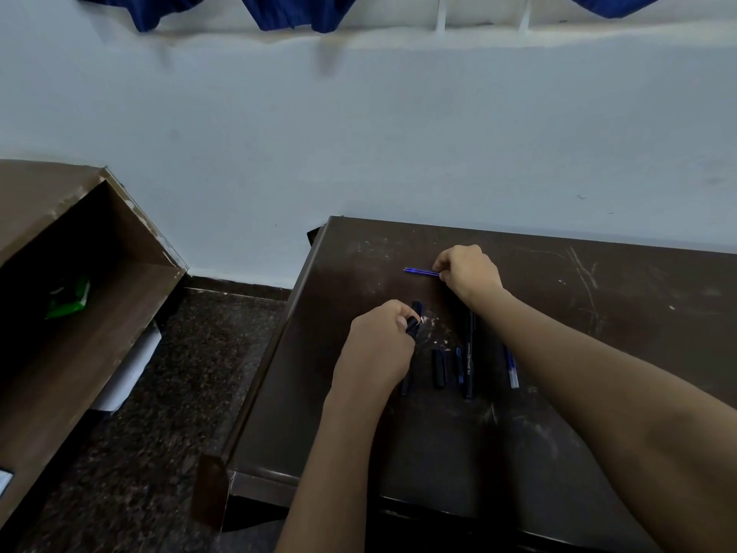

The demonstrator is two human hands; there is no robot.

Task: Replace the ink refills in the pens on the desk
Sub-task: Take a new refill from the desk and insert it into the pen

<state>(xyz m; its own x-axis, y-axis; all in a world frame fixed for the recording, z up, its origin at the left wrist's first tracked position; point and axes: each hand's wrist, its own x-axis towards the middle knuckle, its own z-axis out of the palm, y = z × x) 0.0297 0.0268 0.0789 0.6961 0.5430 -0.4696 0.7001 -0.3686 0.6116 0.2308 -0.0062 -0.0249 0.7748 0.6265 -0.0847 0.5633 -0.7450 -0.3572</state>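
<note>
**inkyfingers:** ok, where are we at with the pens?

**refill_guy:** Our right hand (468, 273) has its fingers (442, 264) curled in, pinching one end of a thin blue refill (420, 271). The rest of it sticks out to the left of those fingers, low over the counter (598, 313). We can't tell if the tip touches the top or hangs just above it.

**inkyfingers:** and the other one?

**refill_guy:** Our left hand (375, 345) is clenched round a dark pen barrel (414, 318). Its top end pokes out past the thumb and forefinger, tilted away from us. A dark pen end (406, 383) also shows below the heel of that hand. We can't say if it's the same barrel.

**inkyfingers:** what's lying loose?

**refill_guy:** Nearer to us than the right fingers, and right of the left ones, we've got a little row on the counter. They all point roughly away from us:
- a short black cap (438, 369)
- a small blue piece (459, 369) just beside the cap
- a long black pen (469, 353) with white print, running up under our right wrist
- a blue-and-clear refill (511, 369), partly hidden by our right forearm

All of these lie apart from both sets of fingers.

**inkyfingers:** and around us?

**refill_guy:** The counter is scratched and sits against a pale wall (359, 133), with a blue curtain (287, 10) up top. Well off to the left of the left fingers there's an open brown shelf (131, 249) with a green packet (67, 299) in it.
</note>
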